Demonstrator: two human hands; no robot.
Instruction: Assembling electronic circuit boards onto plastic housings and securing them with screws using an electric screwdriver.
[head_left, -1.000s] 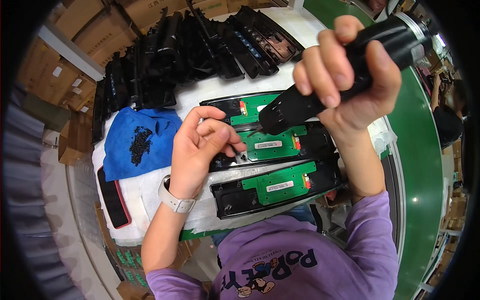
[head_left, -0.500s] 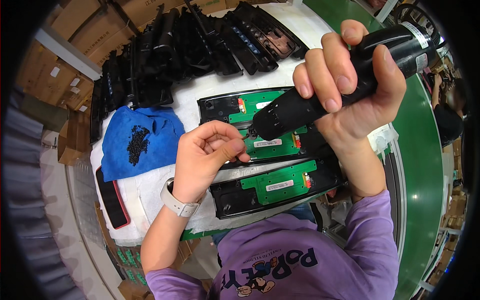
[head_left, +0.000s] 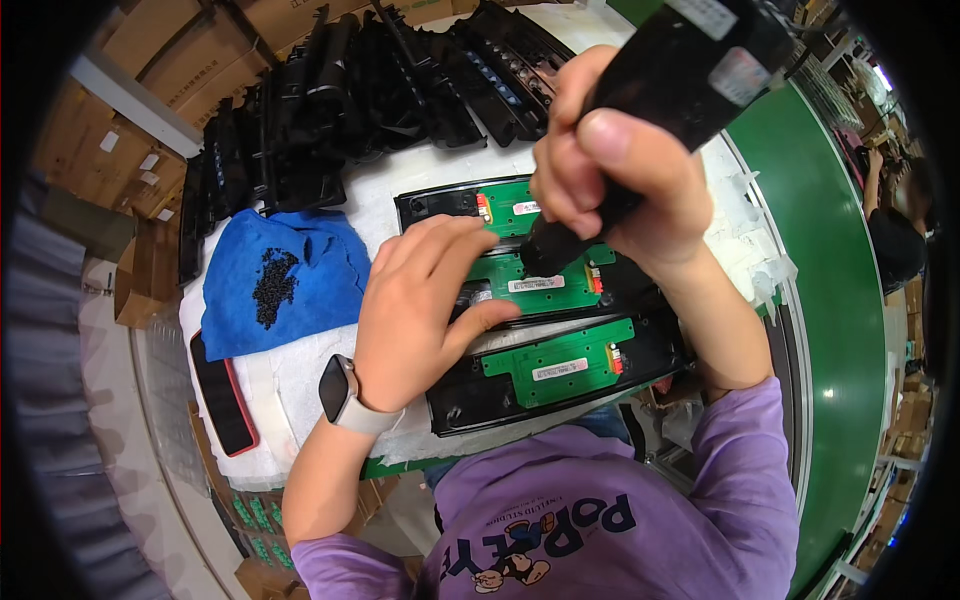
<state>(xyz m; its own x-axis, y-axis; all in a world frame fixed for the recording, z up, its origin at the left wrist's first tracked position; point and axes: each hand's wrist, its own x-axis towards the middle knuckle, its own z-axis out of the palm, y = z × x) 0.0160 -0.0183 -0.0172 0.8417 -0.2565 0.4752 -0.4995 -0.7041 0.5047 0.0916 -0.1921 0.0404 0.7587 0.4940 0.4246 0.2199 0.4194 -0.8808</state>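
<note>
My right hand (head_left: 630, 185) grips a black electric screwdriver (head_left: 665, 95), tilted with its nose down on the middle green circuit board (head_left: 572, 284); its bit tip is hidden. That board lies in a long black plastic panel (head_left: 632, 287). Fingers spread, my left hand (head_left: 420, 290) rests over the left end of the same panel and partly covers it. Nothing shows in its fingers. A nearer panel with a green board (head_left: 510, 388) and a farther one with another green board (head_left: 500, 222) lie parallel to it.
On the left, a blue cloth (head_left: 335, 260) carries a pile of small black screws (head_left: 275, 288). A red-edged phone (head_left: 226, 405) lies at the table's left edge. Several black plastic housings (head_left: 340, 110) crowd the far side, before cardboard boxes (head_left: 190, 60). Another person (head_left: 900, 220) is at far right.
My left hand has gone from pinching at the screwdriver's tip to lying spread on the middle panel. The screwdriver has swung more upright, its nose now down on the board.
</note>
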